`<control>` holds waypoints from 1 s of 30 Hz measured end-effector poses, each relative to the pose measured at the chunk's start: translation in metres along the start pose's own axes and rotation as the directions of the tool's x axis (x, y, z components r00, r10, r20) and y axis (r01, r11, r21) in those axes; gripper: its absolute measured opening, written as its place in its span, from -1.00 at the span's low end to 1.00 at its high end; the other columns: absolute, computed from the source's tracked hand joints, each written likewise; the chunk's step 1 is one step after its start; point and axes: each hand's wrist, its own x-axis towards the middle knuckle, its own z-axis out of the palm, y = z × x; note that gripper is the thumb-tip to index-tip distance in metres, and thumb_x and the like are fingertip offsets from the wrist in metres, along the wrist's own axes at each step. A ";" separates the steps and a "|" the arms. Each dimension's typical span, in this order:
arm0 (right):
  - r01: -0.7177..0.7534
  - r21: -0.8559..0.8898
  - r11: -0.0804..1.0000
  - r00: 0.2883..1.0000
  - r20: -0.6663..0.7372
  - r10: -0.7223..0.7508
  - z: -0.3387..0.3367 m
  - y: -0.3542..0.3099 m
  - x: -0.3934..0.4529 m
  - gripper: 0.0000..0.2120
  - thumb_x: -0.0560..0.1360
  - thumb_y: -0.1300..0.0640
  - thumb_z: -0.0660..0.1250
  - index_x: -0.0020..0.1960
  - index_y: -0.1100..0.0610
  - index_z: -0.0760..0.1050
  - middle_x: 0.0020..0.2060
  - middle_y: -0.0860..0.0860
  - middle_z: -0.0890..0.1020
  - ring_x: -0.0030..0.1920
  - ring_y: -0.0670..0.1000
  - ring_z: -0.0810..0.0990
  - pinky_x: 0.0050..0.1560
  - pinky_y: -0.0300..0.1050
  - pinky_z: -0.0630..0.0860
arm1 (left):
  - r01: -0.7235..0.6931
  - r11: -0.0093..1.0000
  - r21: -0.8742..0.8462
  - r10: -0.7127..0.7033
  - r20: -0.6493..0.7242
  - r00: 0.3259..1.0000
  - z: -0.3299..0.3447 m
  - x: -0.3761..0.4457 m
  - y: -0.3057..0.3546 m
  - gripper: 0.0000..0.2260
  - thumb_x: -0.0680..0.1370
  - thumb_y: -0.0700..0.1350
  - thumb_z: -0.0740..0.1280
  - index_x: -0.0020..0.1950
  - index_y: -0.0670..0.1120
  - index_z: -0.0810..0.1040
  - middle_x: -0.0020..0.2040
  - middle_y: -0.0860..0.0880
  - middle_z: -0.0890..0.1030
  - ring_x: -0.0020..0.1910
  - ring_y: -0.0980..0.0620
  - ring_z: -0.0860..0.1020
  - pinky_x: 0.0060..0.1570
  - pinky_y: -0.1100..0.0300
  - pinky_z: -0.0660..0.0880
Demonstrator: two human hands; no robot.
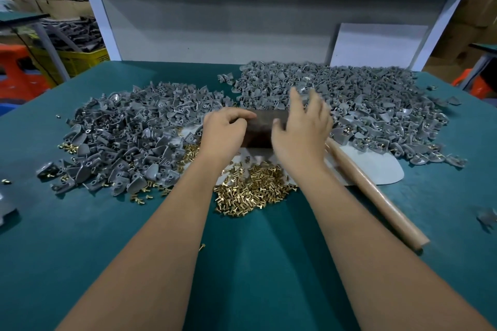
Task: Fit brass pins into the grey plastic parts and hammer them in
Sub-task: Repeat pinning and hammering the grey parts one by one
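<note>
From the head view, I have both hands out over a dark block [262,127] that sits on a pale mat [376,166] between two heaps of grey plastic parts: the left heap [129,131] and the bigger right heap [349,105], where I see brass glinting on some pieces. The loose brass pins [252,191] lie in a pile just in front of the block, and the wooden mallet handle [376,196] lies to the right, untouched. My left hand [224,129] has its fingers curled, knuckles up, over the block's left end; whether it pinches a part there I cannot tell. My right hand [302,126] is blurred, fingers spread and loose, holding nothing I can make out, beside the block's right end. I judge the step to be seating a part on the block; to do it well I would set it flat, hole upward, start a pin straight, then reach for the handle.
</note>
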 end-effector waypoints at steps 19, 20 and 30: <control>0.541 -0.025 0.841 0.781 0.386 -0.491 0.022 -0.065 -0.061 -0.68 0.48 -0.07 0.25 0.05 0.14 0.57 0.03 0.08 0.49 0.08 0.15 0.36 0.00 0.01 0.22 | 0.133 0.843 0.521 0.009 -0.261 0.965 -0.053 0.013 -0.018 -0.76 0.48 -0.29 0.33 0.00 0.01 0.66 0.00 -0.01 0.67 0.01 -0.08 0.60 -0.01 0.05 0.55; 0.540 -0.006 0.842 0.778 0.386 -0.496 0.021 -0.065 -0.059 -0.72 0.48 -0.03 0.27 0.02 0.15 0.57 0.01 0.07 0.51 0.07 0.15 0.38 -0.03 -0.01 0.21 | 0.103 0.877 0.470 0.034 -0.274 0.961 -0.053 0.013 -0.018 -0.73 0.47 -0.33 0.31 0.00 -0.01 0.66 -0.01 -0.01 0.67 0.01 -0.06 0.59 -0.01 0.07 0.54; 0.509 0.027 0.860 0.798 0.360 -0.484 0.016 -0.055 -0.050 -0.98 0.49 0.19 0.26 -0.11 0.14 0.43 -0.10 0.09 0.57 -0.01 0.16 0.48 -0.15 -0.08 0.17 | 0.172 0.734 0.657 -0.047 -0.204 0.978 -0.060 0.006 -0.007 -0.73 0.42 -0.28 0.31 -0.18 0.12 0.59 0.02 0.00 0.67 0.05 -0.14 0.57 0.13 -0.05 0.51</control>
